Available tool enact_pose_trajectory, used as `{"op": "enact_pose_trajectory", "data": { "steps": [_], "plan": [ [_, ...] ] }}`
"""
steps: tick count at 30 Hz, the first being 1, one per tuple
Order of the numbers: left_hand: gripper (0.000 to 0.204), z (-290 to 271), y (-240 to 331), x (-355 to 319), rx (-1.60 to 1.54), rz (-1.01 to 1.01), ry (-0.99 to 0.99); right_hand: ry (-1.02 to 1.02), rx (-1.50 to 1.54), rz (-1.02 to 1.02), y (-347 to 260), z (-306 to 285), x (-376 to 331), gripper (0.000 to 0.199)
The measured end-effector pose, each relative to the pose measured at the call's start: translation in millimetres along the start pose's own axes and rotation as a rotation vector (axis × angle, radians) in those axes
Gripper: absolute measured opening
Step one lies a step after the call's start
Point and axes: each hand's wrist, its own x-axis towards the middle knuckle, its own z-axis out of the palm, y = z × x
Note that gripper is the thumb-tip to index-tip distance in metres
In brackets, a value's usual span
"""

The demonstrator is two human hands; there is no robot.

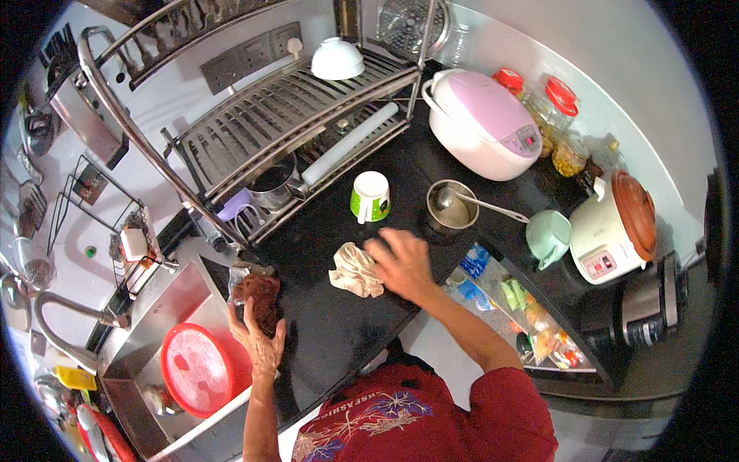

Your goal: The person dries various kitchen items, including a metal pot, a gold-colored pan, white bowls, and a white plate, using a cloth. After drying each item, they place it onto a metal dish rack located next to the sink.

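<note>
My left hand [260, 333] grips a brown scrubbing cloth [258, 296] at the left edge of the black counter [331, 331], right beside the sink. My right hand [400, 260] lies flat on the counter with its fingers spread, touching a crumpled beige rag [354, 271]. Just beyond the rag stands a green and white mug [370, 196], upside down. A small steel pot [451, 206] with a spoon in it sits to the right of the mug.
A steel sink [165, 308] holds a round red lid [197, 369]. A steel dish rack [285, 115] carries a white bowl [337, 59]. A pink rice cooker [481, 123], jars [554, 104], a mint jug [550, 237] and a brown-lidded cooker [616, 227] line the right.
</note>
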Motion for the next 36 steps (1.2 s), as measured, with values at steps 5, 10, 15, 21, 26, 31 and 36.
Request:
{"op": "enact_pose_trajectory", "data": {
  "steps": [5, 10, 15, 21, 26, 31, 36],
  "plan": [
    [0.075, -1, 12, -15, 0.045, -0.055, 0.018, 0.091, -0.471, 0.174, 104, -5, -20, 0.038],
    [0.063, 14, 41, -18, -0.016, -0.060, 0.018, 0.108, -0.276, 0.114, 144, -2, -17, 0.028],
    [0.059, 45, 72, -4, -0.026, -0.061, 0.011, 0.112, -0.354, 0.146, 159, -4, 0, 0.031],
    [0.050, 92, 126, 75, -0.271, 0.103, -0.036, 0.161, 0.179, 0.108, 115, 9, 76, 0.063],
    [0.048, 154, 156, 109, -0.456, 0.001, -0.209, -0.319, 0.412, 0.147, 106, 56, 109, 0.099],
    [0.049, 193, 155, 105, -0.474, -0.050, -0.268, -0.232, 0.431, 0.221, 100, 72, 101, 0.086],
    [0.038, 189, 162, 117, -0.508, -0.147, -0.387, -0.174, 0.503, 0.272, 99, 73, 100, 0.078]
  ]
}}
